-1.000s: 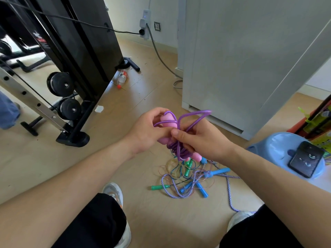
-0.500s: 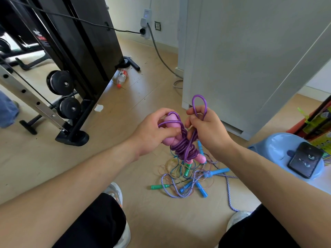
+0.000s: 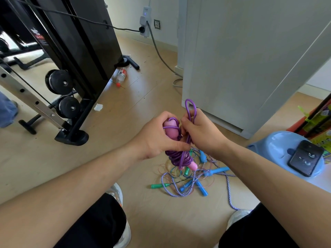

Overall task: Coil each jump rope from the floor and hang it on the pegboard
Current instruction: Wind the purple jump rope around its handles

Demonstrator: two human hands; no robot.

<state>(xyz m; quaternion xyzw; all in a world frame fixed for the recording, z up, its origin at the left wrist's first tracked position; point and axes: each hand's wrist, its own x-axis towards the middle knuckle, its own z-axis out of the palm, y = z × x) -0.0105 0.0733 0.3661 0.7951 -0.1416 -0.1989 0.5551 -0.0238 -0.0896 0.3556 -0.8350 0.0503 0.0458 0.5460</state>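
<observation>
- While held up at centre frame, well above the floor (image 3: pixel 125 122): purple jump rope (image 3: pixel 179 156), cord wound in tight turns round its two pink handles (image 3: pixel 171 130).
- Wrapped round the upper part of that bundle: left grip (image 3: pixel 154 138), fingers curled about the handles, thumb lying across the coils.
- Just right of it and touching it: right grip (image 3: pixel 202 135), pinching a narrow loop (image 3: pixel 190 108) of the same purple cord, the loop standing upright above the knuckles.
- Below the bundle, lower centre, tangled on the floor: pile of other ropes (image 3: pixel 188 178), with a blue handle (image 3: pixel 217 170), a green handle (image 3: pixel 157 185) and a purple-and-white braided cord (image 3: pixel 228 190) trailing toward the lower right.
- At the right edge: pale blue stool (image 3: pixel 274 145) carrying a dark phone (image 3: pixel 304 158).
- Filling the upper right: grey cabinet (image 3: pixel 241 59), standing on the floor behind both grips.
- In the upper left: black exercise machine (image 3: pixel 86 51) with round pulley wheels, and a plastic bottle (image 3: pixel 121 76) lying on its side near its foot.
- Along the bottom edge: black-clad legs and two pale shoes, the left shoe (image 3: pixel 116 192) near the pile, the right shoe (image 3: pixel 238 214) beside the braided cord's end.
</observation>
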